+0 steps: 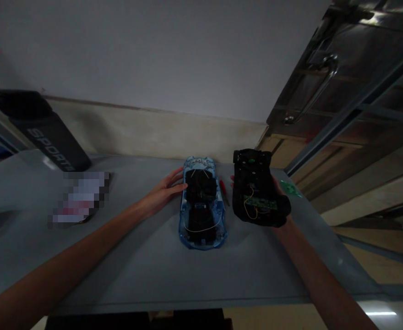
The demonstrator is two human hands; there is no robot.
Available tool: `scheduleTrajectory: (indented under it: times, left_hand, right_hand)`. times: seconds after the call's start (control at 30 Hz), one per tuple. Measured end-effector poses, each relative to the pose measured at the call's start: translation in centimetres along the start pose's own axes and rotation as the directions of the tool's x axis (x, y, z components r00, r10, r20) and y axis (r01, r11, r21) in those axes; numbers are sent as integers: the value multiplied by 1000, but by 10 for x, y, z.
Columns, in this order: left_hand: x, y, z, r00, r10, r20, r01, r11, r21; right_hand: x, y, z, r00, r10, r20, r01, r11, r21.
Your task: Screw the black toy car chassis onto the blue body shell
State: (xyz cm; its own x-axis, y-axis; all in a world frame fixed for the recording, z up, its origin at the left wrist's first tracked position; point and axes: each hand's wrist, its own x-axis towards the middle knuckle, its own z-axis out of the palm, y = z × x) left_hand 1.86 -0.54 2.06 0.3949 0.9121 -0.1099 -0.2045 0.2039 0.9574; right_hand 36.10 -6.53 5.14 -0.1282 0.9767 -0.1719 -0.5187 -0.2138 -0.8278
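Note:
A blue toy car body shell [203, 224] lies upside down on the table, with its dark inner side and a thin pale wire showing. My left hand [171, 185] grips its left edge, the thumb over the rim and the other fingers along the outside. Raised to the right of the shell is a black toy car chassis [253, 183], with a green circuit board and a loose yellow wire facing me. My right hand [283, 223] holds this chassis from beneath and behind; most of its fingers are hidden. Between the two car parts lies a red-handled screwdriver [223, 189].
Beyond the chassis, a small green bag [290, 188] rests on the grey table [136, 275]. At the left stand a dark box marked SPORTS [50, 133] and a blurred-out flat item [81, 199]. A wall rises behind; a metal frame [356, 110] borders the right side.

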Motion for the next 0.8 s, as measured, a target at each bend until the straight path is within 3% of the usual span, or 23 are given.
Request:
scheduleTrajectory:
  times: [0.17, 0.33, 0.57, 0.7, 0.8]
  left_hand:
    - [4, -7, -6, 1000, 11, 1, -11, 1000, 16]
    - [8, -12, -9, 1000, 20, 14, -20, 1000, 10]
    - [5, -4, -1, 1000, 13, -27, -13, 1000, -11]
    - [3, 0, 4, 999, 29, -32, -30, 999, -27]
    - [4, 2, 6, 999, 29, -36, -31, 998, -55]
  right_hand:
    - [-5, -1, 7, 1000, -4, -25, 2, 994, -105]
    - [0, 0, -1, 998, -47, -30, 39, 973, -227]
    - [0, -2, -16, 967, -254, -13, 233, 904, -357]
    - [-3, -2, -16, 910, -414, -23, 392, 876, -283]
    - [-2, 0, -14, 907, -419, -44, 405, 895, -187]
